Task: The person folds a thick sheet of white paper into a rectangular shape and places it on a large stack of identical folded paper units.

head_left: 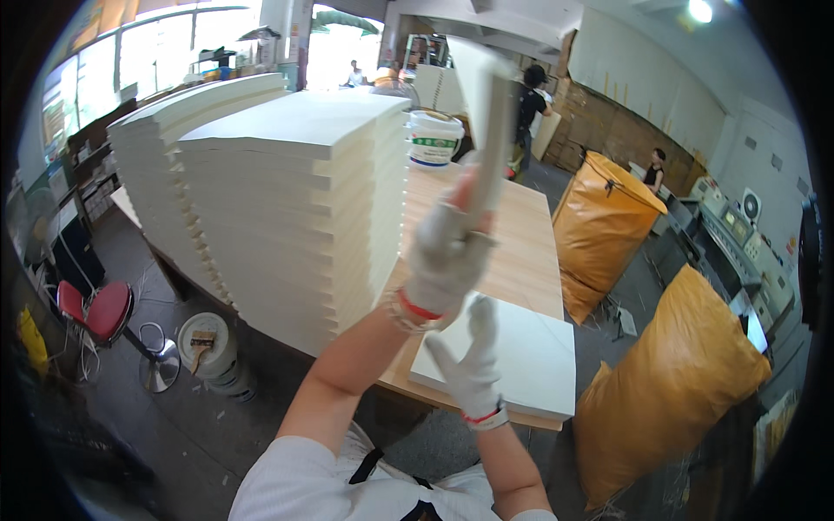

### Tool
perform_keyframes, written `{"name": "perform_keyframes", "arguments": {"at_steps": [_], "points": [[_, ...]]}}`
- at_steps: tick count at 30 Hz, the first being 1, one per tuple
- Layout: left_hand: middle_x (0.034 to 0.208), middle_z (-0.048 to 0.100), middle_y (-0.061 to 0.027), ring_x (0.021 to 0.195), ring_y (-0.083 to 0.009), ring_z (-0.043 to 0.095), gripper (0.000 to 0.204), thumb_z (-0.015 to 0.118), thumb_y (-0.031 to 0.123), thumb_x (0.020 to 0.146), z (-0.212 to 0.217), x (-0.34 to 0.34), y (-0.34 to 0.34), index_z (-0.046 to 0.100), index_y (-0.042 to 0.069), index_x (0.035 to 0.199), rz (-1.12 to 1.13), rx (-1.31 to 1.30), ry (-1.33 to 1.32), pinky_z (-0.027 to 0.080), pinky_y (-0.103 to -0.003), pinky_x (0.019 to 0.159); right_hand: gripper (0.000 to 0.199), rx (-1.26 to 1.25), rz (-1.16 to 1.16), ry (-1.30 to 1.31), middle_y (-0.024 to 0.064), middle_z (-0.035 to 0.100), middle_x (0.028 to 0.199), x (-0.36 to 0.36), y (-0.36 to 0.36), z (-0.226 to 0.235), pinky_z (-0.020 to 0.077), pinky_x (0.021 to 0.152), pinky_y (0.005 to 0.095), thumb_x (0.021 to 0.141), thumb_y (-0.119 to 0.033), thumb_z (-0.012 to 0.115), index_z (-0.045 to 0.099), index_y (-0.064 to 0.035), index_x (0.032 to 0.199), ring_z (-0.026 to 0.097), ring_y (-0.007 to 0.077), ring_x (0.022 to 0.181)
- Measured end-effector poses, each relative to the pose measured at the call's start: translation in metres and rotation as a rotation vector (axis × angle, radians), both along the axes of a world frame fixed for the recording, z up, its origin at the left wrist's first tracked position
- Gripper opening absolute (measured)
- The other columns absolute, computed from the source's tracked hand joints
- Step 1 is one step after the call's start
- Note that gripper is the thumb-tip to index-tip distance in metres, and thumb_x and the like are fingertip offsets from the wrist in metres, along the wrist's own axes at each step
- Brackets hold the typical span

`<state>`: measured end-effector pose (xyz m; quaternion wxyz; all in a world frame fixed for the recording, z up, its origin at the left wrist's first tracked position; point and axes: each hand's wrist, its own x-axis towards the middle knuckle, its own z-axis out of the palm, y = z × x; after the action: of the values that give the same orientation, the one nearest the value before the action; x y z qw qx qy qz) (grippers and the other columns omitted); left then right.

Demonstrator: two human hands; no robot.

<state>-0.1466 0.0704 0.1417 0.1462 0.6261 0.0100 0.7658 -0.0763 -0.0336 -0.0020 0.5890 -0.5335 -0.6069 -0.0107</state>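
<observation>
While the left hand (447,256) in its white glove grasps a white sheet (488,122) and lifts it up on edge, the right hand (473,365) rests flat and released on another sheet (530,356) at the bench's (521,252) near edge, beside the tall pile (295,208).

Left hand (447,256) gripping raised white board (486,104)

Both hands, the left hand (445,260) and the right hand (470,360), wear white gloves with red wrist bands. The raised foam sheet (488,130) is white, like the foam stacks (287,208) at centre left. The tabletop (521,243) is pale wood; the sacks (669,382) at right are orange-yellow.
</observation>
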Motion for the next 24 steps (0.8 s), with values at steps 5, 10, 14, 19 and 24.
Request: {"name": "perform_keyframes", "arguments": {"at_steps": [5,10,14,19,24], "points": [[0.145,0.057,-0.025,0.115,-0.0408,0.068,0.064,0.068,-0.003,0.085,0.094,0.03,-0.038,0.052,0.005,0.146,0.267,0.487,-0.088,0.063,-0.041,0.083,0.07,0.274,0.748,0.797,0.0121,0.042,0.158,0.021,0.043,0.075,0.0419,0.118,0.0442,0.103,-0.042,0.056,0.027,-0.0103,0.159,0.048,0.0294,0.14],[0.143,0.058,-0.0182,0.128,-0.0429,0.06,0.058,0.069,0.008,0.088,0.184,0.035,-0.074,0.053,0.007,0.144,0.43,0.703,-0.029,0.055,-0.05,0.103,0.06,0.428,0.432,0.261,0.0116,0.049,0.151,0.076,0.081,0.112,0.0441,0.115,0.0437,0.103,-0.035,0.058,0.037,-0.0118,0.154,0.051,0.0264,0.136],[0.146,0.056,-0.0149,0.139,-0.0329,0.052,0.061,0.067,0.017,0.089,0.22,-0.007,-0.068,0.051,0.012,0.147,0.433,0.492,0.489,0.05,-0.049,0.109,0.049,0.505,0.404,0.112,0.0182,0.052,0.145,0.027,0.085,0.208,0.0539,0.106,0.0445,0.102,-0.01,0.056,0.038,-0.0046,0.147,0.058,0.0295,0.129],[0.125,0.072,-0.0084,0.1,-0.0158,0.072,0.046,0.068,0.018,0.097,0.23,-0.123,0.017,0.059,0.011,0.142,0.27,0.261,0.628,0.06,-0.032,0.085,0.037,0.154,0.861,0.541,0.0158,0.064,0.116,-0.048,0.099,0.282,0.0662,0.077,0.0358,0.098,-0.007,0.057,0.045,0.0024,0.132,0.071,0.0232,0.099],[0.115,0.076,-0.008,0.099,-0.0245,0.074,0.028,0.059,0.023,0.099,0.211,-0.259,0.064,0.067,0.014,0.125,0.809,-0.151,0.601,0.059,-0.04,0.09,0.02,-0.264,0.875,0.7,0.0166,0.067,0.103,-0.078,0.171,0.304,0.065,0.074,0.0342,0.102,-0.012,0.059,0.054,0.0023,0.116,0.072,0.0231,0.087]]}}
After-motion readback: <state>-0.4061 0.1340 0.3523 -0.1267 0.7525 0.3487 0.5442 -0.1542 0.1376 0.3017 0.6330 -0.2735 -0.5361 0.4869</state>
